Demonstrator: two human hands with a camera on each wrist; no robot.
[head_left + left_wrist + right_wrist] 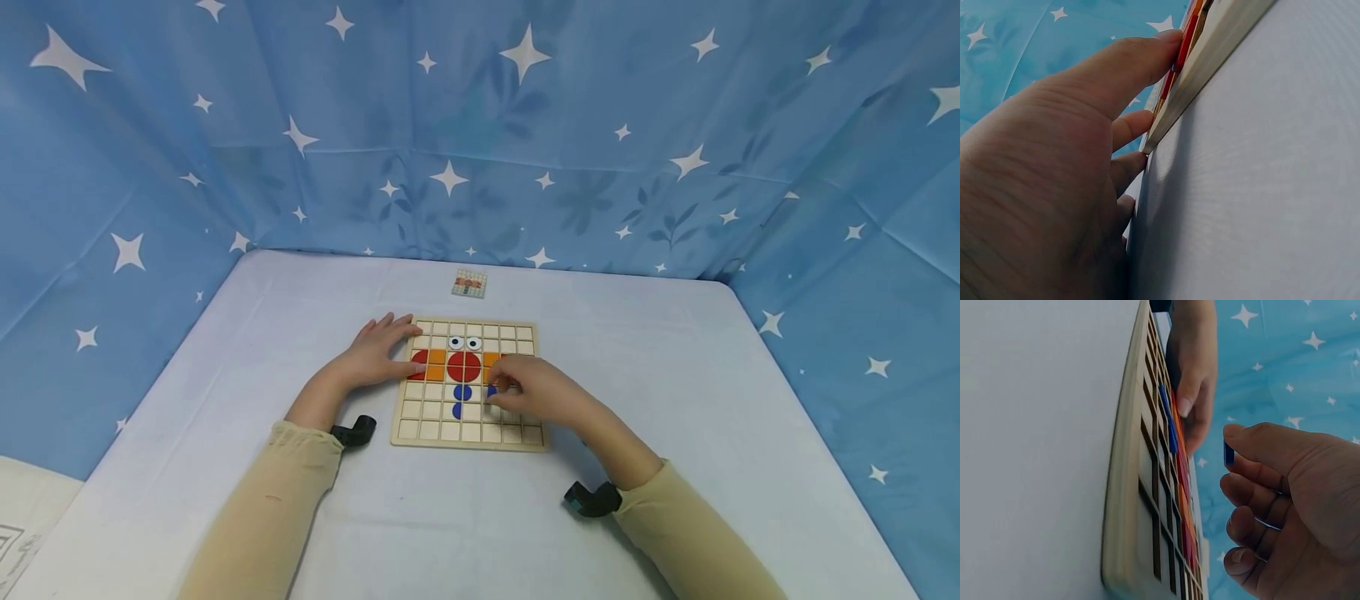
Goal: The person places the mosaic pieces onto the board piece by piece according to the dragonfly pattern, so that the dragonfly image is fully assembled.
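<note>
A square wooden grid board lies on the table, its cells partly filled with coloured tiles. Two eye tiles sit above a red circle, with orange tiles on either side and blue tiles below. My left hand rests at the board's left edge, its thumb touching a red tile and its other fingers spread along the edge. Above the right half of the board, my right hand pinches a small blue tile between thumb and index finger. That tile is seen edge-on in the right wrist view.
Behind the board lies a small picture card with a similar coloured pattern. A white cloth covers the table. Blue curtains with white stars hang at the back and sides. Each wrist carries a black device.
</note>
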